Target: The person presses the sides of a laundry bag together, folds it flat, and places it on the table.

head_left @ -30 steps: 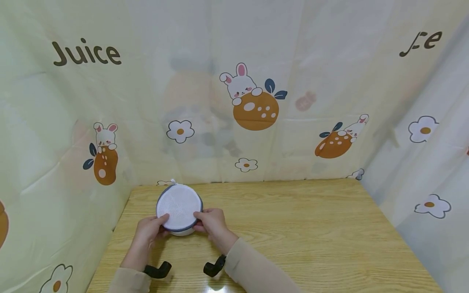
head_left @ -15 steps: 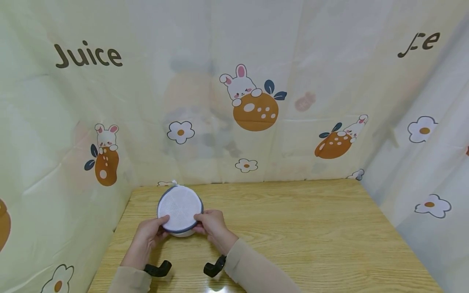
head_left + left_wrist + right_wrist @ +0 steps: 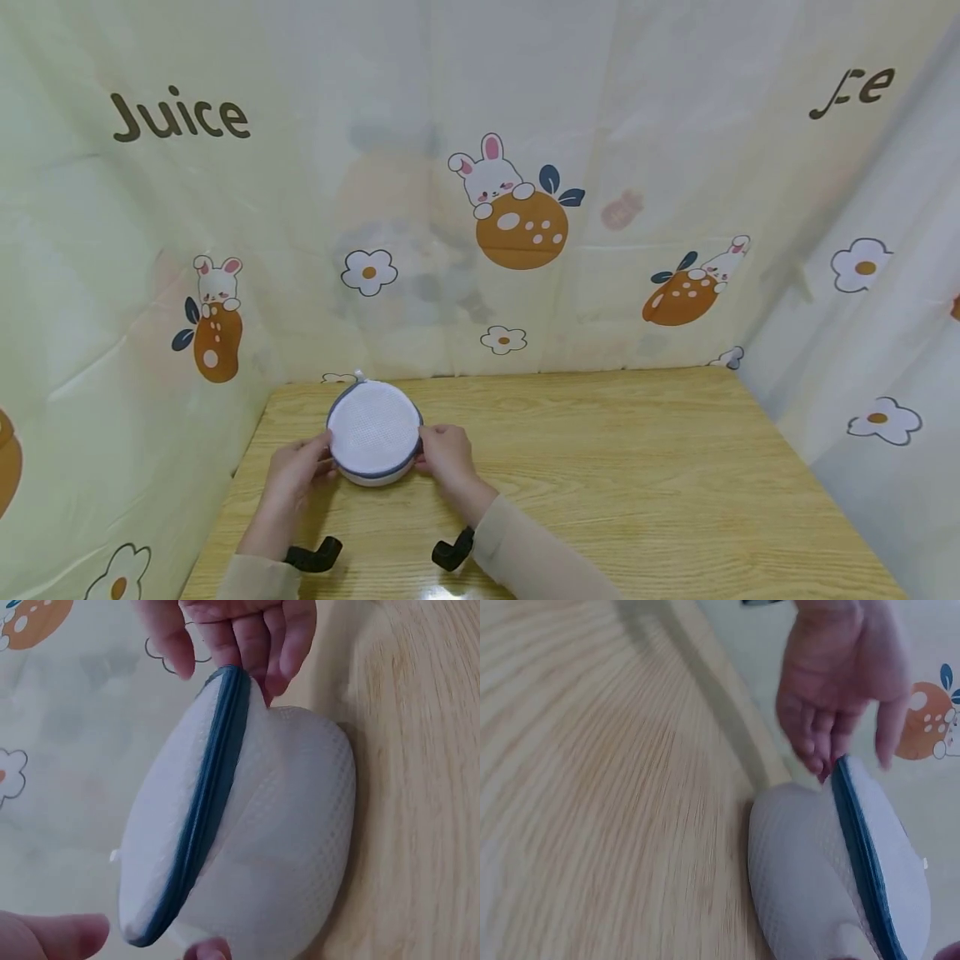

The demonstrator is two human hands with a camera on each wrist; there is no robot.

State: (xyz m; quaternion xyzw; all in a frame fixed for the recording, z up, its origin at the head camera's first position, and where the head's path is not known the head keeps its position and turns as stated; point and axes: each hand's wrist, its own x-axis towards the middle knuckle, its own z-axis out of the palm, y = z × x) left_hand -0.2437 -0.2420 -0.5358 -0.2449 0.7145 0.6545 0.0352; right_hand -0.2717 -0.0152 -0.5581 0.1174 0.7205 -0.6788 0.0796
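A round white mesh laundry bag (image 3: 375, 429) with a dark blue zipper band (image 3: 204, 810) around its top stands on the wooden table. In the left wrist view its mesh body (image 3: 289, 832) bulges below the tilted lid. My left hand (image 3: 295, 468) is at the bag's left side, thumb lifted off the lid and fingers loosely bent near the rim. On the opposite side, my right hand (image 3: 448, 457) has its thumb apart from the fingers, which touch or nearly touch the rim. Neither hand pinches the band. Each wrist view shows only fingertips of its own hand.
Wooden tabletop (image 3: 615, 467) stretches to the right of the bag. A printed curtain (image 3: 420, 183) with rabbits and oranges encloses the back and both sides. Black camera mounts (image 3: 315, 556) stick out from both wrists above the table.
Both hands have let go of the bag's rim and spread outward, thumbs coming off the lid. The bag has shifted slightly right and sits a little flatter.
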